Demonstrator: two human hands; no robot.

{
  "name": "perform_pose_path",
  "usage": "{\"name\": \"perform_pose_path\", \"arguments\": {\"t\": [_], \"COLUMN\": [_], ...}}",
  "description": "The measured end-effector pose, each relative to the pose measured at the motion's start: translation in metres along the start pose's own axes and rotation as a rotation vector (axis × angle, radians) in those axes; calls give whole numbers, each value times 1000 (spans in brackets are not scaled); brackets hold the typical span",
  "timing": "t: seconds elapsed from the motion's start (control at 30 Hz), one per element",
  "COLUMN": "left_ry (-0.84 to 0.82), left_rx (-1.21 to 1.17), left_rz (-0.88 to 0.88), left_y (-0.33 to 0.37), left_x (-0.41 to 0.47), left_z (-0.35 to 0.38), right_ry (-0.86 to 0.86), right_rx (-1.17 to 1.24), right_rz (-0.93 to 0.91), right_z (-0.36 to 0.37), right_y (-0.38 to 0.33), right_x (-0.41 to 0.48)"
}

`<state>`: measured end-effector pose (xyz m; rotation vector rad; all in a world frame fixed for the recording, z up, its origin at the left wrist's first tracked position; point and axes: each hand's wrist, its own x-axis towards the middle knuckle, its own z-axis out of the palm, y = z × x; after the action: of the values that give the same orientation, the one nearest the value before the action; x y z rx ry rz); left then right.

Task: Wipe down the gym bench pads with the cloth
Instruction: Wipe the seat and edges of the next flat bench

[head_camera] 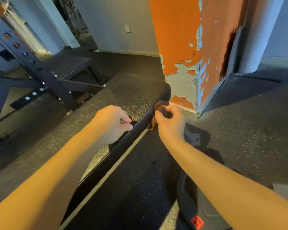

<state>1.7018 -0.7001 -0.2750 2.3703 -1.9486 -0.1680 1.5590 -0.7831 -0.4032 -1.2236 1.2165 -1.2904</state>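
Holding 1 cloth [160, 105] w/ right hand [170, 124] | left hand [111, 124] grips 1 pad [133, 90]

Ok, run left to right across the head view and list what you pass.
Black rack upright → left hand, at the bench pad edge → right hand, gripping the cloth against the pad's side. The orange pillar overlaps the right hand, so it is left out.

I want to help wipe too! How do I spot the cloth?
Find the big orange pillar with peeling paint; the black bench pad has its far corner just before the pillar's base. On the pad's side edge there, the right hand grips a bunched cloth. It is reddish-brown and crumpled, unlike the smooth black pad.
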Motion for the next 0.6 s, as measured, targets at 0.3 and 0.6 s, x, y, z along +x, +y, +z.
{"name": "perform_pose_path", "arguments": {"t": [0.3,0.6], "left_ry": [4,28], "left_rx": [-57,-17], "left_rz": [6,-33], "left_y": [0,-4], "left_x": [-1,-1], "left_z": [1,5], "right_ry": [-20,-306], "right_rx": [-61,-67], "right_rz": [39,121], "right_z": [-13,-1], "right_y": [15,29], "right_x": [-2,-56]}}
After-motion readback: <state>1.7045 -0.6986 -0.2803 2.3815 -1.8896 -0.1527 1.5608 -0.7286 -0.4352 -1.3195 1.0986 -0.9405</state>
